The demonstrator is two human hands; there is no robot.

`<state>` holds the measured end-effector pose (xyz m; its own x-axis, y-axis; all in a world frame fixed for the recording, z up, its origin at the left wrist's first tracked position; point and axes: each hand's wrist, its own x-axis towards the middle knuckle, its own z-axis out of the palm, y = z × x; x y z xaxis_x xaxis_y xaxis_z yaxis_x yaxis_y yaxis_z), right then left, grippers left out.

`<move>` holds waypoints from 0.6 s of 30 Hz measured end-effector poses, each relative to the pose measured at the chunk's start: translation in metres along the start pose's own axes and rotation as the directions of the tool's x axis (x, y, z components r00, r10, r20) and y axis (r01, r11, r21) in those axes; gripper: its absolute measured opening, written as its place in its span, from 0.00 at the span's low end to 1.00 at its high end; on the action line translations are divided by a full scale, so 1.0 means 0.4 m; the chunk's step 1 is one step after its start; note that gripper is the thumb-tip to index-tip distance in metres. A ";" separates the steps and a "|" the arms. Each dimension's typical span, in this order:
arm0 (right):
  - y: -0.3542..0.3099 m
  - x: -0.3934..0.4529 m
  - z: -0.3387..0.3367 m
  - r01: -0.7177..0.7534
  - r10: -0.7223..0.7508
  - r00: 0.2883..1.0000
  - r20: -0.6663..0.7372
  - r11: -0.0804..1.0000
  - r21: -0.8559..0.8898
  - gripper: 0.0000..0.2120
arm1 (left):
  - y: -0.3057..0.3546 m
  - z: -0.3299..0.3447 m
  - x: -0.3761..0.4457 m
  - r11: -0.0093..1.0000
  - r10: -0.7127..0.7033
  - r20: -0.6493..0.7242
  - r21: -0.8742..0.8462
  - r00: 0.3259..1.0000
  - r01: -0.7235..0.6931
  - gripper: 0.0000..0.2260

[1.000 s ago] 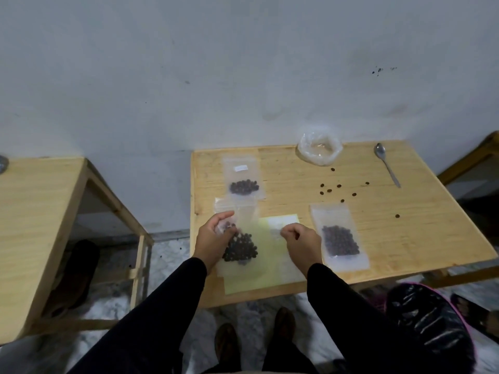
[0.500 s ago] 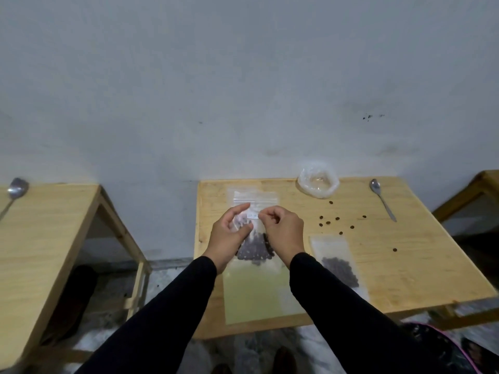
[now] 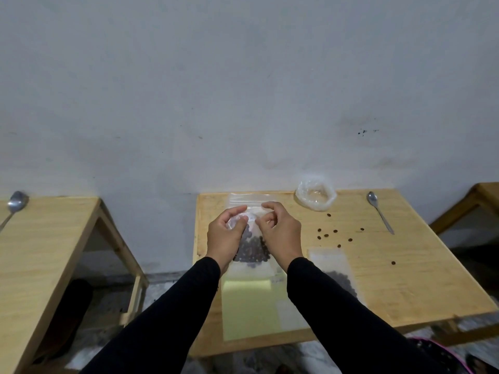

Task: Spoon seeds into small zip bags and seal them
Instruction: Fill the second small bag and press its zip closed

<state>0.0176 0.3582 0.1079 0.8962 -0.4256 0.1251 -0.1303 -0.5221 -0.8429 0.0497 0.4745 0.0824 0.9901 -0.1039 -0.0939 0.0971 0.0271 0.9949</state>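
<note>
A small clear zip bag (image 3: 252, 249) with dark seeds in its lower half hangs between my hands over the wooden table (image 3: 405, 279). My left hand (image 3: 225, 236) and my right hand (image 3: 282, 233) each pinch its top edge, close together. A second seed bag (image 3: 330, 263) lies flat to the right, partly under my right forearm. The top of a third bag (image 3: 253, 198) shows beyond my fingers; its contents are hidden. A metal spoon (image 3: 379, 211) lies at the back right.
A crumpled clear plastic pouch (image 3: 316, 197) sits at the back edge, with several loose seeds (image 3: 334, 236) scattered before it. A pale yellow sheet (image 3: 248, 306) lies at the table's front. Another table (image 3: 48, 252) with a spoon (image 3: 14, 205) stands left.
My left hand has lifted the seed bag off the yellow sheet and away from me. My right hand has come over and taken its top edge. The view has tilted up.
</note>
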 end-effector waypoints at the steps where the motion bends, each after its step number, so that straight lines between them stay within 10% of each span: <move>1: 0.002 -0.001 0.001 0.006 -0.006 1.000 -0.008 1.000 -0.013 0.10 | 0.004 0.002 0.003 1.000 -0.009 -0.026 -0.006 1.000 0.009 0.09; 18: -0.002 0.005 0.022 -0.211 0.212 0.976 0.043 0.897 0.388 0.03 | 0.009 -0.012 0.005 0.998 0.046 0.070 0.034 0.996 -0.048 0.10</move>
<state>0.0233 0.3643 0.1040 0.8656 -0.4946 -0.0784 -0.1416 -0.0915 -0.9857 0.0525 0.4791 0.0856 0.9841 -0.1719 -0.0452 0.0455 -0.0021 0.9990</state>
